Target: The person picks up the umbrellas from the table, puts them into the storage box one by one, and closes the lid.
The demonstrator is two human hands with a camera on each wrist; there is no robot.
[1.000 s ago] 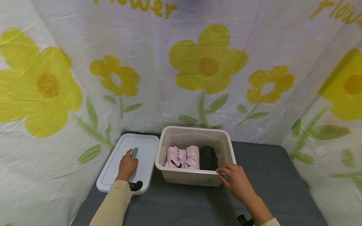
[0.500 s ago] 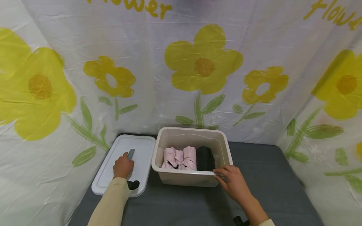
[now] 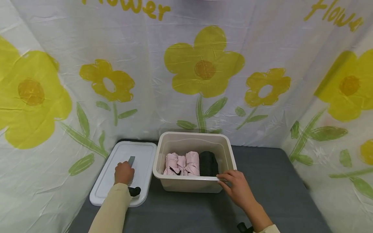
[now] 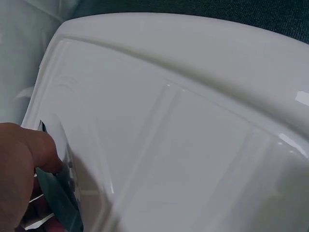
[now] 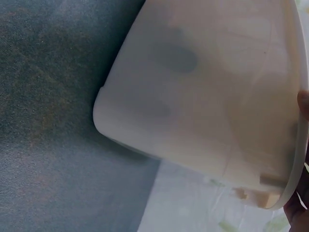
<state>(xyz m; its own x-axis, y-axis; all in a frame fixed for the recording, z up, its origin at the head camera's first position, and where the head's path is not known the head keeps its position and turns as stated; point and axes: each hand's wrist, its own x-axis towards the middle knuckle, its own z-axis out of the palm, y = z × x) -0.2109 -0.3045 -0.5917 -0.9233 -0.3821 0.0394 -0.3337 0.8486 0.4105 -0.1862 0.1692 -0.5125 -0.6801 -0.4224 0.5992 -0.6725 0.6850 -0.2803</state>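
My left hand (image 3: 124,173) grips a grey-green handle (image 3: 131,160) on a white plastic lid (image 3: 143,161), left of a beige storage bin (image 3: 189,185). In the left wrist view the fingers (image 4: 46,151) curl round that handle, over the lid's ridged face. At the bin's front right corner, my right hand (image 3: 236,187) pinches the rim between thumb and fingers. Rolled pink cloth bundles (image 3: 192,163) fill the bin's left and middle, one with a black strap. Beside them stands a black roll (image 3: 208,163). The right wrist view catches the bin's outer wall (image 5: 193,125) and fingertips (image 5: 302,103) at its rim.
Both lid and bin are on a dark grey tabletop (image 3: 268,181). A white curtain (image 3: 157,97) painted with yellow flowers hangs close behind and along the sides. Black wrist mounts (image 3: 134,191) sit on the arms.
The head view has swung slightly, so everything sits a little further left. My left hand's fingers have curled further round the lid's handle. The right hand stays on the bin's rim.
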